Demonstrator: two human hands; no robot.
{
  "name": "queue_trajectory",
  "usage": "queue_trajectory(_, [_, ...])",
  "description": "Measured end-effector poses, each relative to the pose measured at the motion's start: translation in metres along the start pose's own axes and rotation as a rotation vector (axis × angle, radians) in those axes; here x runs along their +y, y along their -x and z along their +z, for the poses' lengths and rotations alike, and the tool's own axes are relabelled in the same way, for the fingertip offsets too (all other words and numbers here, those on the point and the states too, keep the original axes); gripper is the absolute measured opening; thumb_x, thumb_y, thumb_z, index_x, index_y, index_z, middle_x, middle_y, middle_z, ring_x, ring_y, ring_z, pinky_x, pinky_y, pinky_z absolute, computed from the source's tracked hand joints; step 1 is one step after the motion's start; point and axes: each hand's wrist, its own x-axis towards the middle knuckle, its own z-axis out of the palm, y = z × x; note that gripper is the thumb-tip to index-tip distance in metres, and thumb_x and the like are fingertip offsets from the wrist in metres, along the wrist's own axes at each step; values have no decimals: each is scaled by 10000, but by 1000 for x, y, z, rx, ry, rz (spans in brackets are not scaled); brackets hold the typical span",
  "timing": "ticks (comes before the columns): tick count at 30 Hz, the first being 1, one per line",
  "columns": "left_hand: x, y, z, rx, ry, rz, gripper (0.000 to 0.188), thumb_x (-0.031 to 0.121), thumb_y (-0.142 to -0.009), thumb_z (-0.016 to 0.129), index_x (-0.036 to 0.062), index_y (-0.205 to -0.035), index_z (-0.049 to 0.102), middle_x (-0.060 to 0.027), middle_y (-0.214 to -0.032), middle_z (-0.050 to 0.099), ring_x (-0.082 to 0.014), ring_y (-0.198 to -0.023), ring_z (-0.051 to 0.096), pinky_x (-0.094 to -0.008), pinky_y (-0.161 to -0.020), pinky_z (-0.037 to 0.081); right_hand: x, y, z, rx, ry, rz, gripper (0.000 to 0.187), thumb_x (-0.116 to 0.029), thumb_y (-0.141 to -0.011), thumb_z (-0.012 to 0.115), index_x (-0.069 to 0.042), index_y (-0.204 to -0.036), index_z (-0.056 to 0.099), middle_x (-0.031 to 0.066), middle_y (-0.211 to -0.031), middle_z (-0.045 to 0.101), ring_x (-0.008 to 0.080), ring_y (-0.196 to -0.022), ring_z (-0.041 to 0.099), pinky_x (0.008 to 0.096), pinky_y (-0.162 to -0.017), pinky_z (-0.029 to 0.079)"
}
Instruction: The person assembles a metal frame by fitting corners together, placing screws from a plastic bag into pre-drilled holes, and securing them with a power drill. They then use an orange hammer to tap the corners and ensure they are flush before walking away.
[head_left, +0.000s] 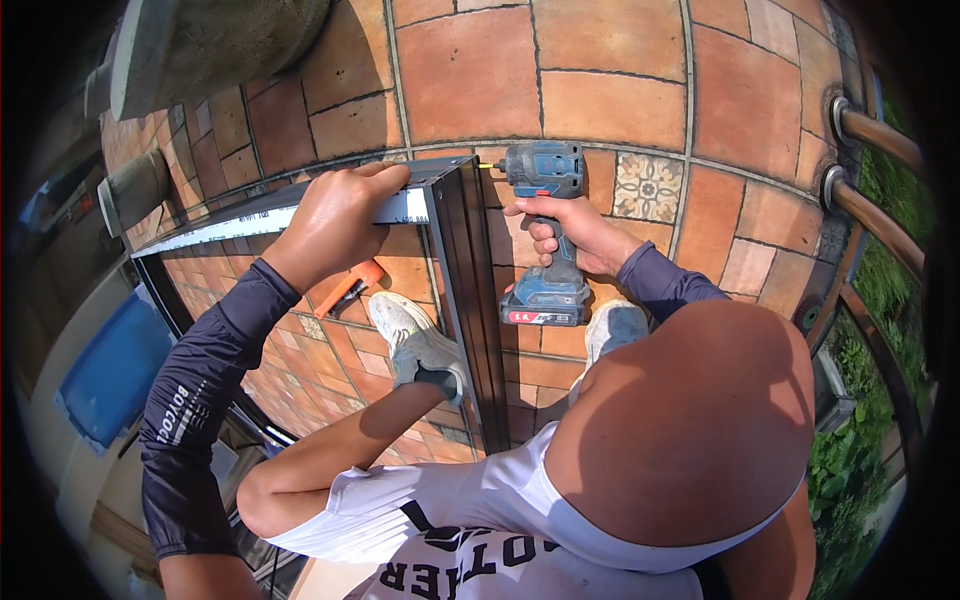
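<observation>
At frame corner, upper centre of view: right hand, fingers wrapped tight round grip of blue cordless drill; bit tip touching outer face of dark metal frame at its top corner. Battery pack at lower end of drill, hanging just beside vertical frame bar.

Left of that: left hand, fingers curled over top rail of same frame, clamped down on it, partly covering white protective strip running along rail. Dark long sleeves on both forearms.

Below hands: grey shoe planted against inner side of vertical bar; second shoe on far side of bar, mostly hidden by knee. Bare knee filling lower right, blocking sight of floor and lower bar. White shorts and shirt with dark lettering along lower edge.

On floor behind frame: orange-handled tool, seen through frame opening, partly hidden by left wrist. Terracotta tile floor all round, one patterned tile just right of drill.

Outer ring: blue panel at far left; grey concrete block at top left; curved brown railing at right, green foliage beyond.
</observation>
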Motion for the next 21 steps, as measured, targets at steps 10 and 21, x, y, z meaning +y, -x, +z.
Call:
queue_trajectory(10, [-14,1,21,50,-53,0,476,-34,-658,751,58,-1104,613,-179,-965,725,-423,-880,715,-496,-717,582,13,54,-21,101,-150,-159,259,-284,-1069,626,-58,-1191,654,-52,-685,467,73,-565,473,282,-570,445])
queue_trajectory(21, [-146,211,139,246,90,-490,581,261,-871,796,26,-1299,482,-205,-1244,564,-400,-1150,576,-480,-990,495,-76,113,33,421,480,-491,416,-276,-1024,649,8,-1327,616,-31,-710,452,77,-594,449,277,-586,438])
